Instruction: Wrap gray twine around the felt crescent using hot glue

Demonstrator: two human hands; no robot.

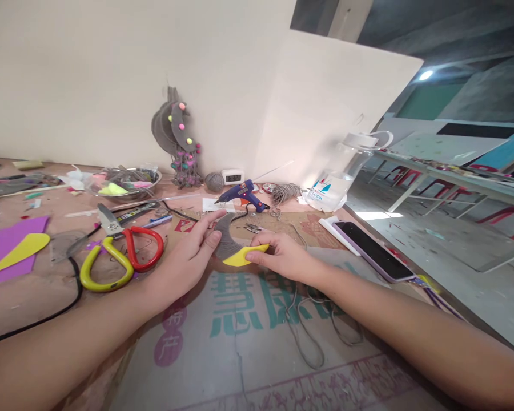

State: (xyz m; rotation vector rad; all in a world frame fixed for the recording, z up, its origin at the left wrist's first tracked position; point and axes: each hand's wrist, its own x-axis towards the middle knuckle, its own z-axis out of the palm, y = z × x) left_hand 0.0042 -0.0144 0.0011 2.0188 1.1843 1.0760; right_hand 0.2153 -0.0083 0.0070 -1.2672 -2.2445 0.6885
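Observation:
A crescent is held up over the table; grey yarn wraps most of it, and its right tip shows bare yellow. My left hand holds the wrapped left side, thumb in front and fingers stretched along the edge. At the yellow tip, my right hand pinches with thumb and fingers, some of them hidden. Loose grey yarn trails in loops below my right wrist. Just behind that hand lie small thread snips. A blue glue gun rests beyond the crescent.
Scissors with red and yellow handles lie left, near purple sheets and a black cord. A yarn-wrapped ornament hangs behind a clock. Right are a yarn skein, water bottle and phone.

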